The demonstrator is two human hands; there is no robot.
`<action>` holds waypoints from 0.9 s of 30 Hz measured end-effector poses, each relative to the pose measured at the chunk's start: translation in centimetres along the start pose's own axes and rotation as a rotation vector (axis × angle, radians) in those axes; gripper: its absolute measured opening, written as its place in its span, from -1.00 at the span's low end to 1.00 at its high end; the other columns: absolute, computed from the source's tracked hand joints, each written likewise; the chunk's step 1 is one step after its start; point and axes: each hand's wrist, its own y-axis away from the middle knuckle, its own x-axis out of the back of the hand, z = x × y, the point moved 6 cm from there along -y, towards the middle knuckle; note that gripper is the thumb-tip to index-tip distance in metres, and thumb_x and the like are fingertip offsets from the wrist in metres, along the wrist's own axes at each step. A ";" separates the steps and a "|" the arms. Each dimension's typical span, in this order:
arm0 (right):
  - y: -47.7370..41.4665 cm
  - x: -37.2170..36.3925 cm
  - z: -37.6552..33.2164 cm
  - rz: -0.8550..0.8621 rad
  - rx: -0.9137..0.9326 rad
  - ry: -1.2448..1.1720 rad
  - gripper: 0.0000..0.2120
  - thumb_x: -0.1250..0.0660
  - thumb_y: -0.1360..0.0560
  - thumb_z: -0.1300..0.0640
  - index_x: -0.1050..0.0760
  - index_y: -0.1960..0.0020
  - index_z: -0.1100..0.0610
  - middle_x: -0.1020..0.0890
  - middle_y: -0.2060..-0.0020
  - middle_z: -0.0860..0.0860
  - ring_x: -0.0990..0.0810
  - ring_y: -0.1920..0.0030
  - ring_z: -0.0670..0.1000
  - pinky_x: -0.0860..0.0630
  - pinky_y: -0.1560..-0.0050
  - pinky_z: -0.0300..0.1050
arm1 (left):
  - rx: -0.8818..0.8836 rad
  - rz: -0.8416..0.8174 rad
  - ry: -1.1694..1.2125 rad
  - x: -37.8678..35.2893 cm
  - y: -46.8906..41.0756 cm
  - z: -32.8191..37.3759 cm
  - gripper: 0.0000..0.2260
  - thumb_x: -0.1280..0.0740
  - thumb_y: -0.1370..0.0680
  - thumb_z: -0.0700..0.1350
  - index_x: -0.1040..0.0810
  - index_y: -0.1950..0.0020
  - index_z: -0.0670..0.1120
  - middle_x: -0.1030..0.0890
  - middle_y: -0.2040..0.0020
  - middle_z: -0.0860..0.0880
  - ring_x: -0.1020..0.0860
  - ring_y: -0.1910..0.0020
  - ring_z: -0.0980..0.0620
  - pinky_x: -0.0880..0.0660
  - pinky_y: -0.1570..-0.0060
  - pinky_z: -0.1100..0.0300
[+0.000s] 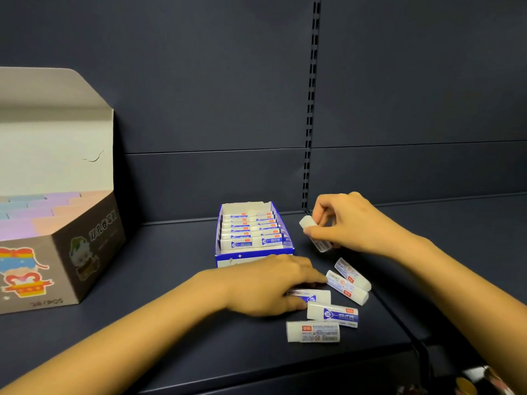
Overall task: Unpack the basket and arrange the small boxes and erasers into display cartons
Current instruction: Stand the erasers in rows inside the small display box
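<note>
Filling step. An eraser [315,233], right of centre, is pinched in the curled fingers of the right hand [350,223], just beside the blue carton [228,262] (rows already inside). The left hand [273,283] covers one of the loose erasers [332,314]; its grip cannot be told. Next, probably: align the eraser with the rows.

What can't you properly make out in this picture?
Head view only:
Large carton: cut off by the left edge; its pastel contents blurred.
Flat eraser under the left hand: partly covered by it; grip or mere touch unclear.
Lifted eraser pinched by the right hand: blurred, print unreadable.
Blue carton: front wall partly behind the left hand.
Bottom right corner: dark, cropped shapes, unidentifiable.
</note>
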 end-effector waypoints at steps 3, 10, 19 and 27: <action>0.1 0.1 -0.1 0.045 0.044 -0.063 -0.81 -0.43 -0.39 0.02 -0.43 0.27 0.01 -0.60 0.38 -0.12 -0.53 0.43 -0.26 -0.37 0.29 -0.31 | -0.033 0.011 -0.028 -0.4 -0.5 0.0 -0.57 -0.19 -0.61 -0.10 -0.24 -0.47 -0.03 -0.41 -0.26 -0.06 -0.38 -0.24 0.03 -0.23 -0.21 0.32; 0.0 0.5 -0.2 0.081 0.056 -0.084 -0.83 -0.42 -0.40 0.00 -0.48 0.18 0.07 -0.63 0.27 -0.08 -0.52 0.43 -0.12 -0.40 0.29 -0.32 | -0.079 0.045 -0.125 -1.0 -0.5 0.4 -0.72 -0.12 -0.61 -0.13 -0.32 -0.32 -0.11 -0.34 -0.18 -0.09 -0.29 -0.05 0.07 -0.26 -0.16 0.23; -0.3 0.1 -0.7 0.044 0.125 -0.145 -0.82 -0.40 -0.40 -0.07 -0.47 0.15 0.00 -0.59 0.30 -0.19 -0.48 0.44 -0.16 -0.36 0.33 -0.37 | -0.015 0.349 0.414 3.9 3.5 -2.6 -0.87 -0.31 -0.54 -0.18 -0.38 0.07 0.00 -0.48 0.08 0.04 -0.48 0.12 0.10 -0.48 0.01 0.28; -1.5 -1.1 -1.8 0.000 0.196 -0.097 -0.84 -0.33 -0.44 -0.16 -0.50 0.08 -0.10 -0.56 0.31 -0.30 -0.42 0.35 -0.13 -0.35 0.28 -0.26 | 0.250 0.685 0.682 6.1 6.1 -8.5 -0.78 -0.50 -0.34 -0.30 -0.51 0.18 -0.09 -0.66 0.23 -0.03 -0.68 0.19 -0.01 -0.59 0.16 0.14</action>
